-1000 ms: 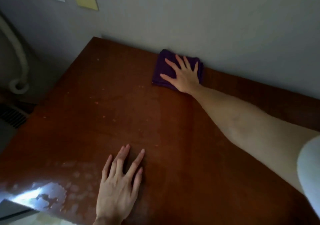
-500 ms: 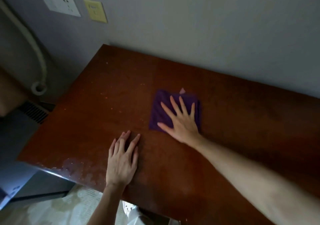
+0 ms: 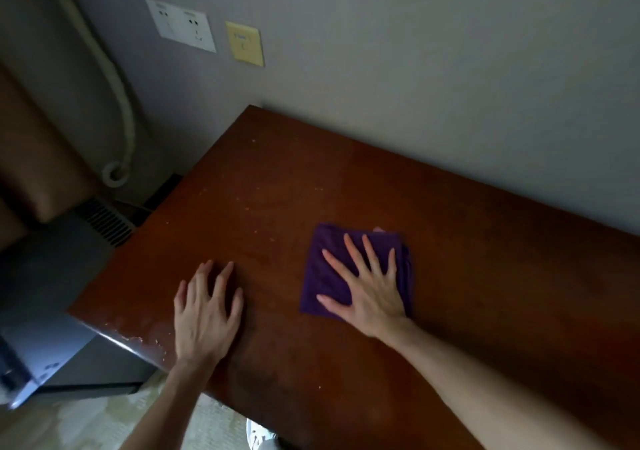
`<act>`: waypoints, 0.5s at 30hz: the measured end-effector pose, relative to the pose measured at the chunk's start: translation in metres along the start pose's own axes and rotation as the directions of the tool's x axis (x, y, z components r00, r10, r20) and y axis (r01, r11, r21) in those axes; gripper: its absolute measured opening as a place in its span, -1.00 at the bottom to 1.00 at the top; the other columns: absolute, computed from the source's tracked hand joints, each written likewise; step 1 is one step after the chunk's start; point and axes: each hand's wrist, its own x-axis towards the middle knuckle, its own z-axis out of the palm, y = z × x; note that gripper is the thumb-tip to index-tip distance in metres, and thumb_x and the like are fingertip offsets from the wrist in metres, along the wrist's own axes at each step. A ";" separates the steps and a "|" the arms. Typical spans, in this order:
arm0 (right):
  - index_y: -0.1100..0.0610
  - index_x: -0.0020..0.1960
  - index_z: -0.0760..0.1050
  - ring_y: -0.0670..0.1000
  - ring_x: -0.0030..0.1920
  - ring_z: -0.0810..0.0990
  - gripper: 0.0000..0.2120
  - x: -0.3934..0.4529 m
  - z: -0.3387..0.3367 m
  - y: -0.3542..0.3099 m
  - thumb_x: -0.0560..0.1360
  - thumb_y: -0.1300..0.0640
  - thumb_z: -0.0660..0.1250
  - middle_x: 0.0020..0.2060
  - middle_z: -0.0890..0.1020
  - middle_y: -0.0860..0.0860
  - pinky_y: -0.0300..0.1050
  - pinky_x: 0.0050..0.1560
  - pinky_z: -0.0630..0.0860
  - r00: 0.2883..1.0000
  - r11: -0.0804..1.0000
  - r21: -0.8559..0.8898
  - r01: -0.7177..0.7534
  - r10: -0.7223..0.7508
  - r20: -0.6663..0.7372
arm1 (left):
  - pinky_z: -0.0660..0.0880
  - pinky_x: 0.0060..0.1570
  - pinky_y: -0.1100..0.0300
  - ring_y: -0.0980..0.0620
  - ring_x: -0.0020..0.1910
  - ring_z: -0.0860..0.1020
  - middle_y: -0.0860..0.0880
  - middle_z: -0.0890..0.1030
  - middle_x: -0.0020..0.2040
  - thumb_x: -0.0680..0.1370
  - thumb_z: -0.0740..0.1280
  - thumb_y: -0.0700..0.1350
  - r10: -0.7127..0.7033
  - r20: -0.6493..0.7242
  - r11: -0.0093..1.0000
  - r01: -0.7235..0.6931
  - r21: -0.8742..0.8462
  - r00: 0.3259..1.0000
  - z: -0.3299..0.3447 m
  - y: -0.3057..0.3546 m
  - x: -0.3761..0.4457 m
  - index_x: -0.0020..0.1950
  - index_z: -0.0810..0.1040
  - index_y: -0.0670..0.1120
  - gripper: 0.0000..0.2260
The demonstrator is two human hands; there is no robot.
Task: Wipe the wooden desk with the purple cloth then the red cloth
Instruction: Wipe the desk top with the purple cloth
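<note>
The folded purple cloth (image 3: 320, 276) lies flat on the dark wooden desk (image 3: 311, 179), in its middle, nearer the front edge than the wall. My right hand (image 3: 370, 293) presses down on it, palm flat and fingers spread. A small pink bit (image 3: 379, 230) peeks out at the cloth's far edge. My left hand (image 3: 207, 314) rests flat on the bare wood to the left of the cloth, near the front-left corner, holding nothing. No red cloth is in view.
The desk backs onto a grey wall with a white socket plate (image 3: 180, 25) and a yellow plate (image 3: 244, 44). A white hose (image 3: 117, 169) and a vent grille (image 3: 104, 221) sit left of the desk. The front-left edge (image 3: 131, 335) is worn and flaky.
My right hand has slid the purple cloth from against the wall back toward me to the desk's middle. My left hand stays planted. The view has pulled back.
</note>
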 end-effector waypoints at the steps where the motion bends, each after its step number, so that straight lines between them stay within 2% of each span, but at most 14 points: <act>1: -0.34 0.68 -0.05 0.21 0.71 -0.04 -0.17 0.031 -0.005 0.003 0.49 -0.63 -0.07 0.73 0.01 -0.01 0.58 0.56 -0.10 1.000 1.000 0.024 -0.019 0.019 0.007 | 0.11 0.57 -0.18 -0.16 0.55 0.33 -0.18 0.32 0.57 0.66 -0.01 0.25 -0.009 0.004 1.000 0.009 0.012 1.000 -0.001 -0.009 0.005 0.61 0.30 0.04 -0.42; 4: -0.34 0.67 0.02 0.19 0.71 -0.05 -0.17 0.128 -0.020 0.015 0.47 -0.61 -0.06 0.73 0.03 -0.02 0.55 0.56 -0.09 0.993 0.994 0.043 -0.097 0.099 -0.056 | 0.08 0.60 -0.14 -0.11 0.57 0.30 -0.13 0.28 0.60 0.66 -0.03 0.27 -0.001 -0.002 0.999 0.001 0.043 1.000 0.003 -0.015 0.007 0.65 0.24 0.06 -0.41; 9: -0.31 0.69 0.01 0.19 0.71 -0.10 -0.23 0.270 -0.045 0.035 0.55 -0.55 0.03 0.73 -0.01 -0.02 0.56 0.57 -0.15 0.985 0.986 0.053 -0.156 0.159 -0.067 | 0.09 0.60 -0.13 -0.09 0.59 0.29 -0.13 0.31 0.58 0.67 0.06 0.21 0.027 -0.033 0.998 -0.025 0.057 0.999 0.006 -0.018 0.011 0.63 0.29 0.04 -0.45; 12: -0.30 0.69 -0.02 0.21 0.71 -0.10 -0.22 0.307 -0.048 0.038 0.56 -0.56 -0.01 0.73 -0.02 -0.01 0.57 0.57 -0.18 0.986 0.987 0.041 -0.154 0.156 -0.056 | 0.06 0.62 -0.12 -0.07 0.61 0.23 -0.12 0.28 0.59 0.67 0.08 0.19 0.044 -0.022 0.997 -0.043 0.059 0.999 0.008 -0.020 0.010 0.64 0.27 0.05 -0.46; 15: -0.29 0.70 -0.06 0.22 0.71 -0.12 -0.21 0.308 -0.047 0.037 0.56 -0.56 -0.04 0.74 -0.04 -0.01 0.56 0.57 -0.20 0.987 0.988 0.020 -0.155 0.156 -0.035 | 0.00 0.63 -0.08 -0.06 0.63 0.20 -0.12 0.25 0.61 0.68 0.06 0.21 0.046 -0.022 0.998 -0.045 0.037 0.999 0.007 -0.024 0.010 0.64 0.25 0.07 -0.46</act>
